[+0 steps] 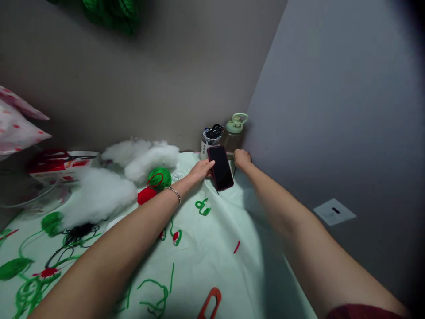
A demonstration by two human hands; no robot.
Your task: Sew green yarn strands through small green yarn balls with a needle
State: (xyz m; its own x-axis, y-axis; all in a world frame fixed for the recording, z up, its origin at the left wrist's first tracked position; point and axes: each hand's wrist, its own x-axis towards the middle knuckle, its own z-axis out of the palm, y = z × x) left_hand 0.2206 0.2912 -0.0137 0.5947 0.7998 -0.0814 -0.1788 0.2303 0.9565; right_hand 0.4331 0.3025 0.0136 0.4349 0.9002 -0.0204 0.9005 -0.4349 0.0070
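Note:
A smartphone (222,169) with a dark screen and a reddish edge stands tilted at the far end of the cloth. My left hand (201,171), with a silver bangle at its wrist, grips the phone's left edge, the thumb on the front. To the right of the phone, my right hand (242,158) is closed beside the wall; whatever its fingers hold is hidden. A thin dark line runs below that hand. Just behind the phone are a green-lidded bottle (234,128) and a clear jar (210,140) crammed with pens and dark items.
White stuffing (102,195), a green yarn ball (160,178) and red yarn (146,195) lie left. Small crocheted pieces (177,237) and yarn scraps dot the pale cloth (212,248). An orange-handled tool (212,301) lies at the front. Walls border the back and right.

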